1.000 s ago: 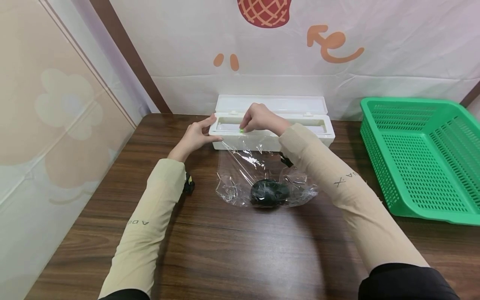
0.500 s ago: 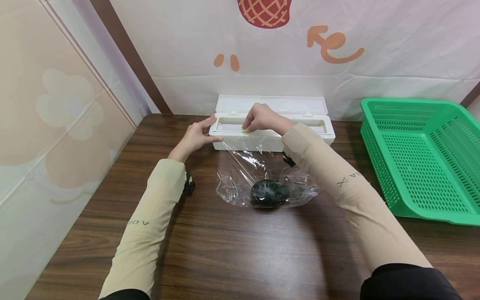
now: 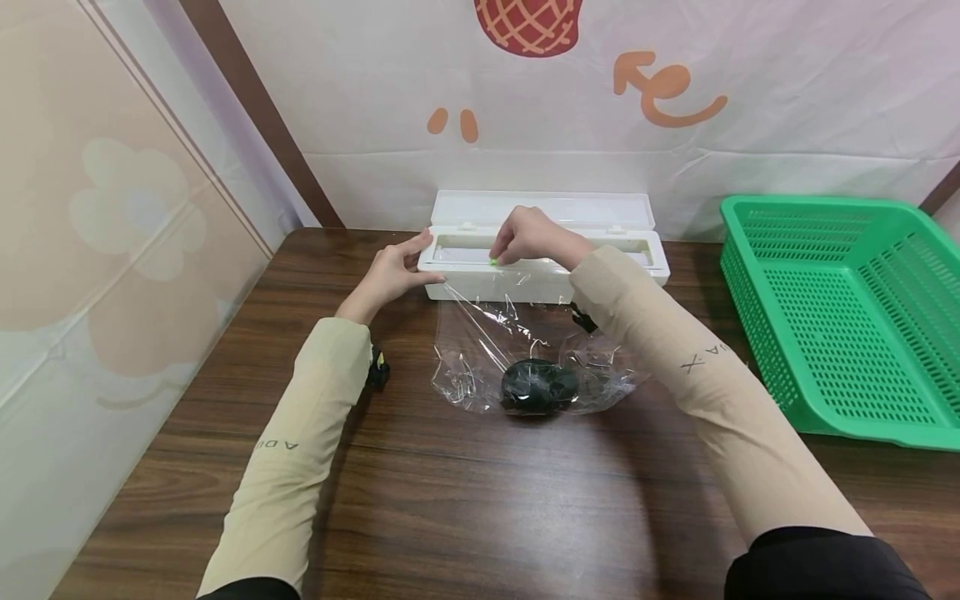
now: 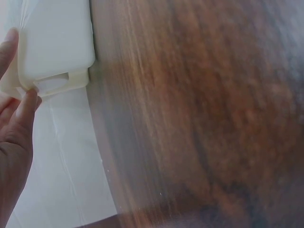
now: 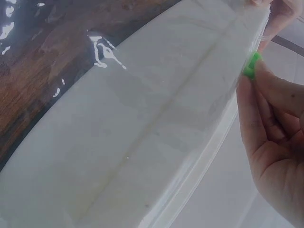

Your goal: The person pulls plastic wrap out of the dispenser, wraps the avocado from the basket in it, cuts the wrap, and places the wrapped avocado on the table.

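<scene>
A white cling film dispenser (image 3: 480,287) stands at the table's back edge with its lid (image 3: 540,208) raised. My left hand (image 3: 392,271) grips its left end, thumb at the front and fingers round the side; the left wrist view shows the fingertips on the box end (image 4: 57,42). My right hand (image 3: 528,236) pinches the small green slide cutter (image 5: 251,65) on the dispenser's front rail, left of its middle. Clear cling film (image 3: 480,333) runs from the rail down the front onto the table. A dark, rounded object (image 3: 538,386), its kind unclear, lies under the film's near end.
A green perforated plastic basket (image 3: 817,429) stands at the right of the brown wooden table (image 3: 480,517). Close behind the dispenser hangs a printed curtain (image 3: 375,179). Another printed cloth (image 3: 135,275) borders the table on the left.
My right hand has slid a little to the right along the rail with the green slide cutter. The left hand, the dispenser and the dark object have stayed in place.
</scene>
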Tool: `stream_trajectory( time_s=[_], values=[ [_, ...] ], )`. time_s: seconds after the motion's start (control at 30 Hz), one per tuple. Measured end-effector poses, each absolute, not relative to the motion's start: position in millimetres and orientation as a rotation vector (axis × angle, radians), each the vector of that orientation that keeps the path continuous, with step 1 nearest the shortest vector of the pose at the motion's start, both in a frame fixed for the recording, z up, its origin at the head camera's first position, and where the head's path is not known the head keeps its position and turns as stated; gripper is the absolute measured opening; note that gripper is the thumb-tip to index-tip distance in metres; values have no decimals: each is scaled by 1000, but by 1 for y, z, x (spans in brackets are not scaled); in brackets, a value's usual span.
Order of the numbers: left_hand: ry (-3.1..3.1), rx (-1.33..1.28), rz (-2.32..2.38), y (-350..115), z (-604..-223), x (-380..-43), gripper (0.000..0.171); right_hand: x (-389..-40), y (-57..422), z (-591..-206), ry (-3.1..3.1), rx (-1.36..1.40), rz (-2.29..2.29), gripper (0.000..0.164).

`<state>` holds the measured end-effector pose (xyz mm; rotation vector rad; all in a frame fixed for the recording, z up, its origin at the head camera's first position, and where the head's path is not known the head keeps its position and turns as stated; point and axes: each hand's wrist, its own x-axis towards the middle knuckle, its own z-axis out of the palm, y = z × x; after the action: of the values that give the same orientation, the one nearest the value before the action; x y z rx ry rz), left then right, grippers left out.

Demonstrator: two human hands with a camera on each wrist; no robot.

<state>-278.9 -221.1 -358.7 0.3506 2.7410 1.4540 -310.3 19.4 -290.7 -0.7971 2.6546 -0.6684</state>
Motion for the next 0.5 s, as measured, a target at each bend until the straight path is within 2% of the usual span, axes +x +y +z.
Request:
stream_trajectory(
  time_s=[0.5],
  values=[
    [2738, 349, 1458, -222, -360, -279, 79, -308, 25, -287, 2625, -756, -670, 17]
  ],
)
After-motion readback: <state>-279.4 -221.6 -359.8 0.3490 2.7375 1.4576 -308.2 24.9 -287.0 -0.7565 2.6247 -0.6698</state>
